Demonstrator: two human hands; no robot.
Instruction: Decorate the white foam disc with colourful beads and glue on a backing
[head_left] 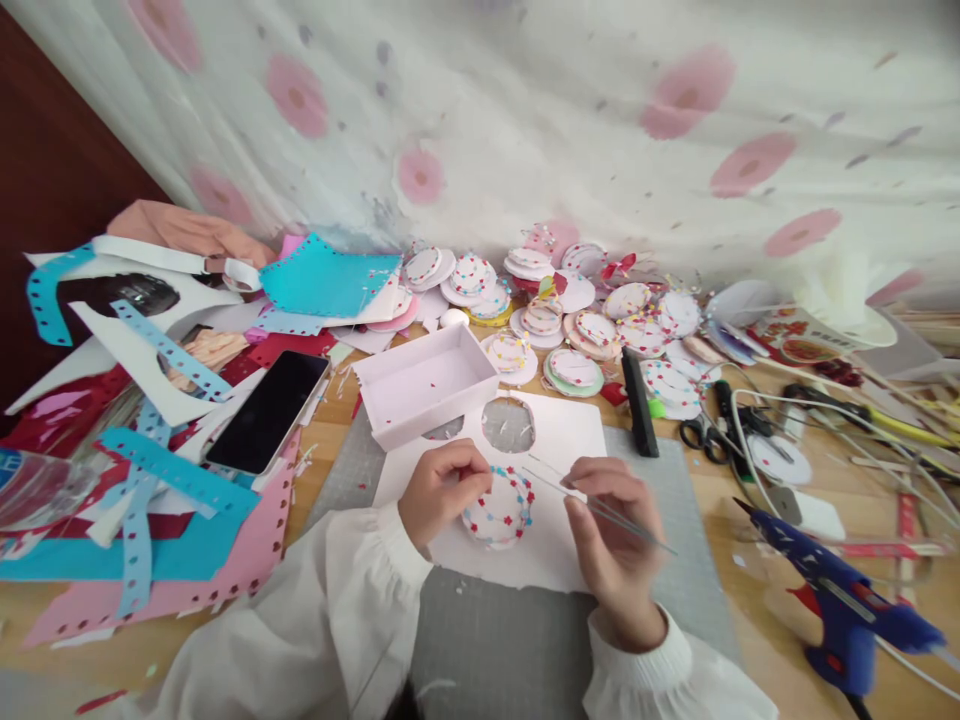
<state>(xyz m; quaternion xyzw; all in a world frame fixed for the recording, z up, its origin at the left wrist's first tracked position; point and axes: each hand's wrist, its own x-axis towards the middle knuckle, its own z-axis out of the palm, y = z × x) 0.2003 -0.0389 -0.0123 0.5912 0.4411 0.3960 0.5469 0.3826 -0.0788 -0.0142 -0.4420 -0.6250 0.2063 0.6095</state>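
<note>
At the worktop's [757,640] near centre, the left hand [439,492] pinches the nine o'clock edge of a small round white decorated disc [499,507] lying on white card [559,440]. At three o'clock, the right hand [611,530] pinches thin metal tweezers [592,505], tips touching the disc. A blue glue gun [840,600] lies far right.

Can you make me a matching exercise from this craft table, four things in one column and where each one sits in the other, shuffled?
Things:
1. tweezers
2. glue gun
3. phone
4. decorated disc

Places:
A. on the paper scraps, far left
B. under the left hand's fingertips
C. in the right hand
D. lying on the table's right edge

Pairs: 1-C, 2-D, 3-A, 4-B
</note>
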